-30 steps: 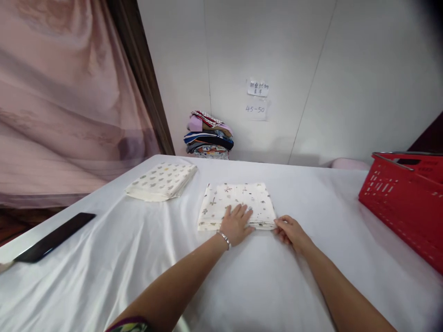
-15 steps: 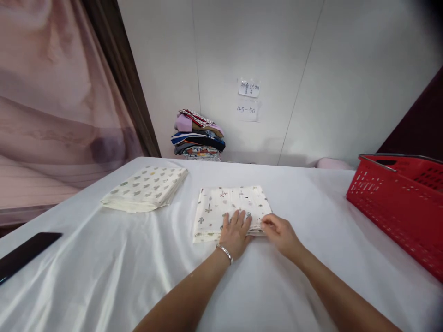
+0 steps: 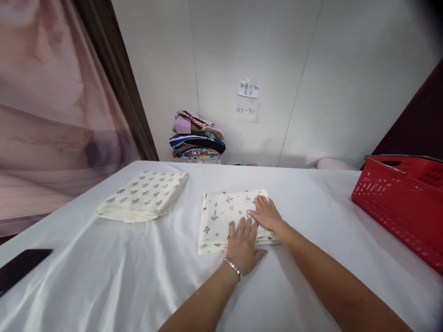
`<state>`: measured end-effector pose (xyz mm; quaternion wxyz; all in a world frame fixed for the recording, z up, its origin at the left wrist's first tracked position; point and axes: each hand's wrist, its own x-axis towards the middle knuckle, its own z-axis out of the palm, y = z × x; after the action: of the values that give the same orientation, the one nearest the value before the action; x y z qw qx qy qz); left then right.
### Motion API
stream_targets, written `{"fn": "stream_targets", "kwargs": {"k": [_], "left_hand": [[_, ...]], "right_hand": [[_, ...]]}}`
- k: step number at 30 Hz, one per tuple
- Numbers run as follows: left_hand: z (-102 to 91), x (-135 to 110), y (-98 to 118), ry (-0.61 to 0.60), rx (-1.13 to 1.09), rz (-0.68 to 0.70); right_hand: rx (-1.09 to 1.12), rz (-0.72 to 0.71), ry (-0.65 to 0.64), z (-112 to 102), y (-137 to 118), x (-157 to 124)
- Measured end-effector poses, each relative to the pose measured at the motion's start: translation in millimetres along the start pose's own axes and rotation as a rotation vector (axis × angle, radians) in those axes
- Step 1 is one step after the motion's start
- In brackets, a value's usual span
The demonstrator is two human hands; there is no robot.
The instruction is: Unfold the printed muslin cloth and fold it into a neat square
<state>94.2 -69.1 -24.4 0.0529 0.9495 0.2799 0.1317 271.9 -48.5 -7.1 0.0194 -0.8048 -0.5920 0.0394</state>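
Observation:
In front of me a folded white cloth (image 3: 221,214) with small plant and starfish-like prints lies flat on the table. My left hand (image 3: 243,246), a silver bracelet at its wrist, rests on the cloth's near edge with fingers spread. On the right part of the same cloth lies my right hand (image 3: 266,213), palm down and fingers stretched out. Neither hand grips anything. To the left sits a second folded cloth (image 3: 143,196), cream with grey leaf-like prints, apart from both hands.
A white sheet covers the table (image 3: 145,276). At the right stands a red perforated basket (image 3: 398,207) with a metal handle. A dark flat object (image 3: 24,267) lies at the left edge. Behind the table rises a stack of folded fabrics (image 3: 198,138), near paper signs (image 3: 248,99) on the wall.
My right hand has let go of the cloth's near right corner, moved up and flattened onto its top. My left hand stays on the near edge. The view has shifted slightly.

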Motion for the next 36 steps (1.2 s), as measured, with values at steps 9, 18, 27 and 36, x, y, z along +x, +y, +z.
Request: {"fn": "stream_targets", "kwargs": {"k": [9, 18, 27, 36], "left_hand": [[-50.1, 14.6, -23.6, -0.088, -0.084, -0.156], [-41.3, 11.8, -102.4, -0.212, -0.098, -0.467], [-50.3, 22.0, -102.1, -0.271, -0.106, -0.47], [-38.5, 45.8, -116.7, -0.162, -0.074, -0.541]], "right_hand": [[0.008, -0.029, 0.048, 4.9, 1.2, -2.6], [0.029, -0.034, 0.047, 7.9, 3.1, -4.4], [0.062, -0.018, -0.007, -7.1, 0.6, 5.7], [0.145, 0.022, 0.04, 4.5, 31.9, 30.9]]}}
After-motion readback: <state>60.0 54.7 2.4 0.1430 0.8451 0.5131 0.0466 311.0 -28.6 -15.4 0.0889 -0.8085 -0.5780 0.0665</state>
